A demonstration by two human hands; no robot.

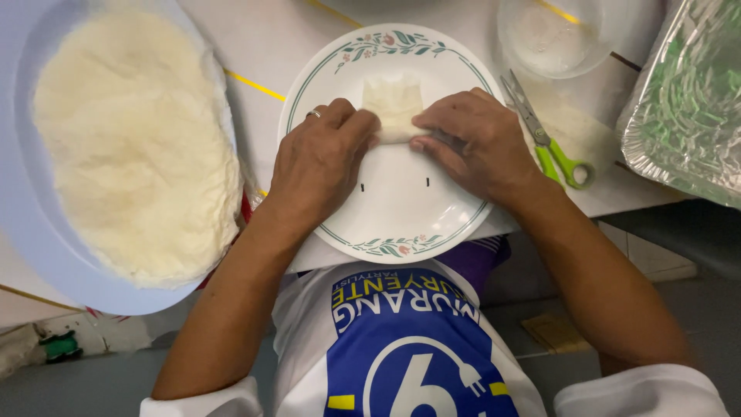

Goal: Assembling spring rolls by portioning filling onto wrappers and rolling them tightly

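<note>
Head cam: left hand (320,158) and right hand (475,139) both pinch a thin, floppy wrapper (394,108) mid-plate (401,224); looks tear-prone, so grip the rolled edge lightly.

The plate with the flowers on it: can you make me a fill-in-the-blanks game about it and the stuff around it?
1. Both hands, the left hand and the right hand, press a thin pale wrapper on a round ____ with a flower rim.
2. The scissors beside it have ____ handles.
3. The ring is on the ____ hand.
4. The stack of wrappers lies on a light ____ tray.

Missing words: plate; green; left; blue
</note>
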